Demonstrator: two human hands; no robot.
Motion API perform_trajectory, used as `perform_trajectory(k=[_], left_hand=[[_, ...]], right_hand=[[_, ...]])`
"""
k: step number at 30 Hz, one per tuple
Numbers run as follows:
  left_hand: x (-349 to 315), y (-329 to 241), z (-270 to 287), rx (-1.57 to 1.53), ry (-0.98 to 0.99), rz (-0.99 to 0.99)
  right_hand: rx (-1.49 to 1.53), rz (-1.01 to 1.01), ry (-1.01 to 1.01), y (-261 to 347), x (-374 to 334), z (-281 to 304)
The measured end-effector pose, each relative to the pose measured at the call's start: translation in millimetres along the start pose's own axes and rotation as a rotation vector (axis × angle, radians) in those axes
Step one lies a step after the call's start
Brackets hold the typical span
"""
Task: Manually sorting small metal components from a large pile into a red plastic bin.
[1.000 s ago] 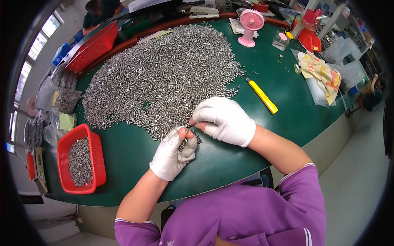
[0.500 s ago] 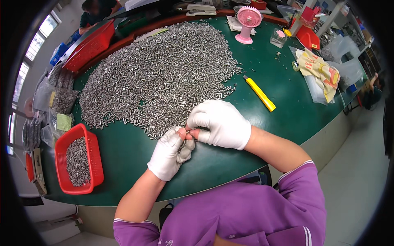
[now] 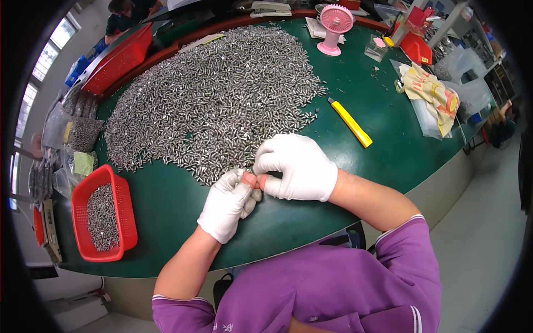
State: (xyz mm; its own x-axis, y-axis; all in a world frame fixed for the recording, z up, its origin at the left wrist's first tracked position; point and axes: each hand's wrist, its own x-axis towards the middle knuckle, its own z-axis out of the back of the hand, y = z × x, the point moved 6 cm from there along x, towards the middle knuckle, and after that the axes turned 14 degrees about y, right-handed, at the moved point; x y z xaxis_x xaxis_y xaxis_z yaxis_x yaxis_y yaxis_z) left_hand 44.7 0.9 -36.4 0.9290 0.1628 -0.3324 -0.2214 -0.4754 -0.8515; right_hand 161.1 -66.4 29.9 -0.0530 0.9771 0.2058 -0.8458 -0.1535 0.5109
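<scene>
A wide heap of small silvery metal pins [image 3: 216, 94] is spread over the green table. At its near edge my two hands meet, both in white gloves with some fingertips bare. My left hand [image 3: 226, 208] is closed, thumb and fingers pinched together. Against it, from the right, my right hand [image 3: 300, 169] is closed in a pinch too. Whatever sits between the fingertips is too small and covered to make out. Left of my hands stands a red plastic basket [image 3: 132, 222] with more of the metal pins inside.
A yellow utility knife [image 3: 350, 123] lies right of the heap. Farther back are a pink fan [image 3: 335, 33], a clear box [image 3: 376, 49] and a printed cloth bag [image 3: 430, 94]. Bags of parts [image 3: 84, 135] line the left edge. A person [image 3: 130, 14] sits beyond the table.
My fingertips have shifted slightly where they meet, and the left fingers are drawn closer around the pinch. Otherwise the hands stay in place; the whole view has tilted a little.
</scene>
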Motion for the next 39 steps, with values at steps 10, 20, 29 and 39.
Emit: perform_trajectory(k=[10, 20, 29, 39], left_hand=[[0.6, 2.3, -0.8, -0.02, 0.032, 0.015], [0.3, 2.5, 1.7, -0.142, 0.033, -0.028], [0.2, 0.0, 0.8, -0.088, -0.007, -0.041], [1.4, -1.6, -3.2, -0.29, 0.16, -0.072]], right_hand=[[0.104, -0.038, -0.128, -17.5, 0.3, -2.0], [0.202, 0.001, 0.01, -9.3, 1.0, 1.4], [0.259, -0.045, 0.082, -12.1, 2.0, -5.0], [-0.052, -0.039, -0.052, -11.4, 1.8, 5.5]])
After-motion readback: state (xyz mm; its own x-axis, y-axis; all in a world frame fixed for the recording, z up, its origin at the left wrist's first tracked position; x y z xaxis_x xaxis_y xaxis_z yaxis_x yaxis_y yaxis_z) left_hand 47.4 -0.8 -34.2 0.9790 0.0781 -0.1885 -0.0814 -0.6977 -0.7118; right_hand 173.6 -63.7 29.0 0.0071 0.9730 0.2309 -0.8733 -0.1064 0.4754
